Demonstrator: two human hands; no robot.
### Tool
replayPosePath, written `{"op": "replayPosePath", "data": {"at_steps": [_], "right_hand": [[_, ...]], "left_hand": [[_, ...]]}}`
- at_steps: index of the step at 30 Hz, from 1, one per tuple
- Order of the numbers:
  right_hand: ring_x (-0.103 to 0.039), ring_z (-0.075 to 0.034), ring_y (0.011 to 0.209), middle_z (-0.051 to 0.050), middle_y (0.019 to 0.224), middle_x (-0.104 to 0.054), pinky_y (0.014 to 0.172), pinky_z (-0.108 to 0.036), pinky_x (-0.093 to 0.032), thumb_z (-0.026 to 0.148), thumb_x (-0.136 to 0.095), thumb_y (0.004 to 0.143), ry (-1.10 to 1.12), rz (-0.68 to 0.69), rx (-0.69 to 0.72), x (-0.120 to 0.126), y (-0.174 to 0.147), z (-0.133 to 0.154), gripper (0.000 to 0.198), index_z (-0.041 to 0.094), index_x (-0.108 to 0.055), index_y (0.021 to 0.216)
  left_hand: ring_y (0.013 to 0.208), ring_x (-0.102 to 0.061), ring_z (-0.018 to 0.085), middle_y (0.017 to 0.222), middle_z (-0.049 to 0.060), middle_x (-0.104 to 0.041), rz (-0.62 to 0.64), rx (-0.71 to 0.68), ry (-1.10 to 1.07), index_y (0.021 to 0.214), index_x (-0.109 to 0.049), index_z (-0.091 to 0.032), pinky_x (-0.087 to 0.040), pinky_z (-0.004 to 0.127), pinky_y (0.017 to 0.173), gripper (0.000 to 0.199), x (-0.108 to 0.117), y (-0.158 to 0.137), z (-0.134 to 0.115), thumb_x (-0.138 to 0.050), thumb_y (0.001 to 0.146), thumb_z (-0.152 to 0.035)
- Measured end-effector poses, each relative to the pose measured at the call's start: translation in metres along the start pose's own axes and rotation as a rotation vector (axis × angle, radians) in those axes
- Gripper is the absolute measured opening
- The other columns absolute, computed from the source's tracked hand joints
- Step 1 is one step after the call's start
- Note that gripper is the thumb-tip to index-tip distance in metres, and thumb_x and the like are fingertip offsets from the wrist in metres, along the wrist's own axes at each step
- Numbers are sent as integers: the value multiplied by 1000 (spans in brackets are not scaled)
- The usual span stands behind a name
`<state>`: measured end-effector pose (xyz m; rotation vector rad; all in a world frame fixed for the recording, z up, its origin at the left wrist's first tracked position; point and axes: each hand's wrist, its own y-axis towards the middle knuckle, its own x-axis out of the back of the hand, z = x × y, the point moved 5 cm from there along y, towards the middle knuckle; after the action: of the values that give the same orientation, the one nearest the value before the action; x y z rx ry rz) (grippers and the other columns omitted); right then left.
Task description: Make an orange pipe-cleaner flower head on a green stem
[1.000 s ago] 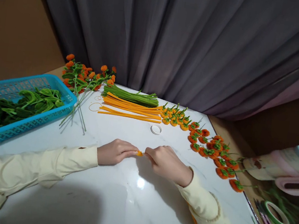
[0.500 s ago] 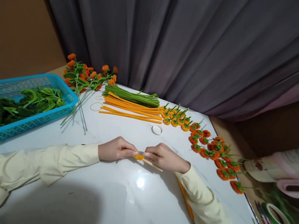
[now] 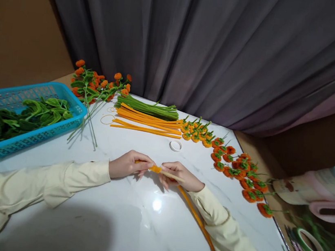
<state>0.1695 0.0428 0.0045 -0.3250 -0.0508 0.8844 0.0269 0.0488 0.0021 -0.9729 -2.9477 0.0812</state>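
Observation:
Over the middle of the white table, my left hand is closed in a pinch at the left end of a small orange coil. The coil is an orange pipe cleaner wound round a thin wooden stick. My right hand is closed just right of the coil, its thumb and fingers on the pipe cleaner and stick. From under this hand the pipe cleaner's long tail slants down beside my right sleeve. The stick's bare end points right across my fingers. Exactly what lies between my left fingertips is partly hidden.
Behind my hands lie orange pipe cleaners, green stems and a white ring. Orange flower heads line the right. A blue basket of leaves stands left; a tumbler and green tape are at right.
My right hand has turned and shifted slightly left, with its fingers now spread lower. More of the coil, the stick and the pipe cleaner's tail shows. My left hand has moved slightly up and left.

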Motion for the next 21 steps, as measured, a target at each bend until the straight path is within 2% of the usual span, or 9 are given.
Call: {"op": "replayPosePath", "data": {"at_steps": [4,8,12,15,18,21], "right_hand": [[-21,-1,26,1,46,-57,31,-18,-12,46,-50,81,129,18,13,-5,2,-1,36,11,-55,76],[-22,-2,25,0,47,-59,29,-17,-14,39,-48,83,211,14,29,-9,1,0,28,12,-53,81],[-24,-3,24,-1,48,-61,28,-17,-15,33,-44,86,250,7,20,-9,2,-1,23,12,-53,84],[-28,-4,23,-4,52,-64,25,-17,-15,34,-40,87,281,20,16,-9,4,-3,27,11,-54,86],[-36,-6,24,-7,57,-67,23,-17,-17,38,-39,88,304,51,29,-10,6,-3,32,10,-54,86],[-42,-8,25,-8,60,-68,23,-18,-20,39,-40,88,290,65,-4,-11,7,-1,33,10,-55,83]], "left_hand": [[41,-41,5,48,-2,-52,-61,-43,77,90,-66,-8,-33,18,41,33,3,-1,-2,-55,80,-37],[48,-49,8,59,1,-58,-112,-121,150,98,-65,-10,-40,18,46,31,4,-4,-3,-51,83,-33],[55,-51,7,81,5,-64,-163,-303,349,108,-62,-16,-44,19,55,29,2,-10,-14,-45,88,-28],[58,-51,8,73,3,-61,-179,-430,569,111,-62,-18,-44,19,60,31,-1,-14,-23,-40,90,-24],[59,-53,9,69,2,-60,-200,-442,668,111,-61,-18,-44,18,60,32,-2,-14,-26,-37,91,-22],[70,-60,10,84,4,-67,-256,-384,649,108,-62,-17,-47,18,66,30,1,-12,-24,-38,90,-21]]}}
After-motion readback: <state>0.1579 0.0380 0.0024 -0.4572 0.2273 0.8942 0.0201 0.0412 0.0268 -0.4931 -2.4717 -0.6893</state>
